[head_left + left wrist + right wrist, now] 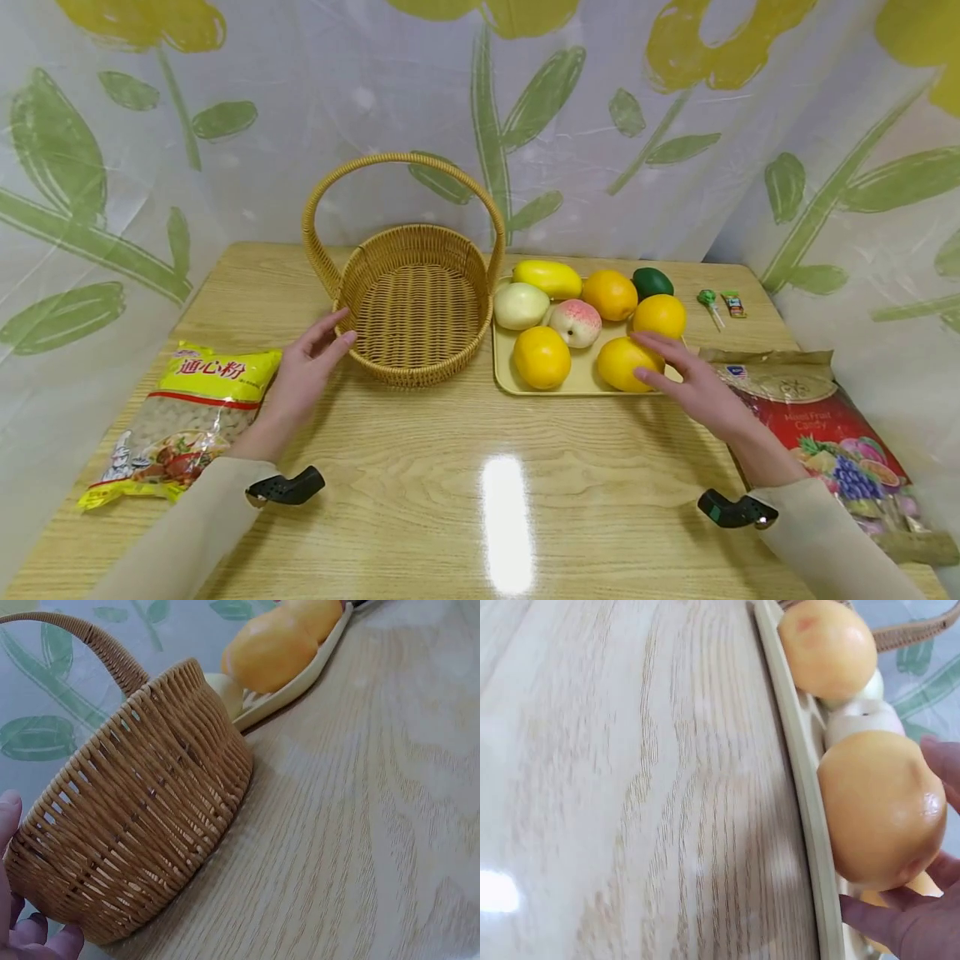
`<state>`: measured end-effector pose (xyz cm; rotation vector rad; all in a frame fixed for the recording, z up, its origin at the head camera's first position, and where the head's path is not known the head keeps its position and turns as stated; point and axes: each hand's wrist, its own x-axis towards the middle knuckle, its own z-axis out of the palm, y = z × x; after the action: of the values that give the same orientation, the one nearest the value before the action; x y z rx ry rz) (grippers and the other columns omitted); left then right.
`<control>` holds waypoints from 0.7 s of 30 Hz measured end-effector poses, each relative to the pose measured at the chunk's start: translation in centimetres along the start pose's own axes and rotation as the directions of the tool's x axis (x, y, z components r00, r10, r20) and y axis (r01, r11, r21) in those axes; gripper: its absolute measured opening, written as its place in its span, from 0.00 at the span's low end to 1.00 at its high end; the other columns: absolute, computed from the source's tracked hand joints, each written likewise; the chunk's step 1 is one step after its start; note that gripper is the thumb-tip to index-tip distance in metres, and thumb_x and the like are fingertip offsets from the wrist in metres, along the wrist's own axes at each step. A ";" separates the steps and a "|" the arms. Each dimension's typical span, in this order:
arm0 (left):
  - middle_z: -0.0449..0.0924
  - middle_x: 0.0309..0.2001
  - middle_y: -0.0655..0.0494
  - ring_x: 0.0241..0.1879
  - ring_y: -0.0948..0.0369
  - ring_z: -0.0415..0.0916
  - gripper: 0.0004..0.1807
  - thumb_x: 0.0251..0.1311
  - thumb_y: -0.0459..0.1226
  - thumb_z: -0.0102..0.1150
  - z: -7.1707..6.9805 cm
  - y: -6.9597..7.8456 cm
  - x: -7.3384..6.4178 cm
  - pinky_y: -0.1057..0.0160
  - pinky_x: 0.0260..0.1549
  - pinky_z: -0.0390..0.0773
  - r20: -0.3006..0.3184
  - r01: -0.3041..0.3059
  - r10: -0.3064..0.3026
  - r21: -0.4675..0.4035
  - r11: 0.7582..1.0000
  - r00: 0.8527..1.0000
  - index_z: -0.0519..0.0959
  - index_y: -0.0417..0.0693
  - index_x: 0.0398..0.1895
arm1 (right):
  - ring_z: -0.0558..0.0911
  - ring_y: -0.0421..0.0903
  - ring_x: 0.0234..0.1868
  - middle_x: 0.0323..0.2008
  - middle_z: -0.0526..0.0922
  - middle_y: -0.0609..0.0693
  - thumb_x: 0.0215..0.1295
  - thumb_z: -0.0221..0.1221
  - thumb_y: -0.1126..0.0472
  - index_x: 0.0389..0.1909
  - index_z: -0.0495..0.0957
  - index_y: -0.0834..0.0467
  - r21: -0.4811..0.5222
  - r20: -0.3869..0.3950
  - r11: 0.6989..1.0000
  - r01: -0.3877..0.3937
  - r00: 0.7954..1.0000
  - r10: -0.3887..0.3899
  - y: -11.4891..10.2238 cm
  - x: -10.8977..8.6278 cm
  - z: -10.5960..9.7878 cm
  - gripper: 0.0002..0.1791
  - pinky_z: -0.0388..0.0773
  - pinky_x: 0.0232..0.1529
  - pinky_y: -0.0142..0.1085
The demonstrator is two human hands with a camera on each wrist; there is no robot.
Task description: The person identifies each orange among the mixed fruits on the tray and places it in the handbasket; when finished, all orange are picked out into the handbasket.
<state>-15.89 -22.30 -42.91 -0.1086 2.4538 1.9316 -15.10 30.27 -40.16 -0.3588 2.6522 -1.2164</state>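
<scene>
My right hand (pixel 697 383) grips an orange (pixel 624 365) at the front right of a pale yellow tray (pixel 585 388). In the right wrist view the thumb and fingers lie on opposite sides of this orange (pixel 881 810). Two more oranges (pixel 542 357) (pixel 659 317), an orange-coloured fruit (pixel 610 294), a peach (pixel 576 323), a pale green fruit (pixel 521 306), a yellow mango-like fruit (pixel 547 279) and a dark green fruit (pixel 652 284) share the tray. At the left rim of a wicker basket (pixel 420 375), my left hand (pixel 303 367) touches its side with loosely bent fingers. The basket holds nothing.
A yellow-topped bag of pasta (pixel 202 400) lies left of the left forearm. Under and beside the right forearm is a red fruit candy bag (pixel 817 425). A green lollipop (pixel 707 300) and a small wrapped candy (pixel 734 303) lie behind it. A patterned curtain (pixel 360 108) borders the table.
</scene>
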 end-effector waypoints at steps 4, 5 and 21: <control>0.44 0.78 0.58 0.74 0.55 0.48 0.35 0.67 0.52 0.57 0.0 -0.2 0.3 0.66 0.68 0.62 0.005 0.002 -0.002 -0.049 0.999 1.000 0.62 0.53 0.74 | 0.52 0.63 0.73 0.74 0.55 0.56 0.72 0.56 0.49 0.73 0.63 0.47 0.010 0.041 1.000 0.029 0.999 -0.030 0.4 0.5 0.0 0.30 0.52 0.66 0.68; 0.44 0.78 0.58 0.74 0.54 0.48 0.35 0.67 0.51 0.57 0.0 -0.2 0.4 0.69 0.66 0.63 0.007 0.001 0.000 -0.057 0.998 1.000 0.62 0.53 0.74 | 0.53 0.63 0.72 0.74 0.55 0.57 0.72 0.56 0.50 0.73 0.64 0.47 0.019 0.048 0.999 0.034 0.998 -0.035 0.4 0.6 0.0 0.30 0.52 0.66 0.68; 0.45 0.78 0.55 0.74 0.53 0.50 0.34 0.67 0.49 0.58 -0.2 0.1 0.3 0.75 0.61 0.66 0.026 -0.026 0.028 -0.078 0.997 0.999 0.64 0.47 0.73 | 0.60 0.58 0.61 0.66 0.58 0.60 0.70 0.59 0.55 0.71 0.64 0.52 -0.082 0.122 0.983 0.162 0.981 -0.152 0.7 1.3 -0.4 0.30 0.69 0.54 0.53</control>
<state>-16.18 -22.45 -42.79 -0.0507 2.3768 2.0253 -16.54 30.64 -40.55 -0.6449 2.6267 -1.0830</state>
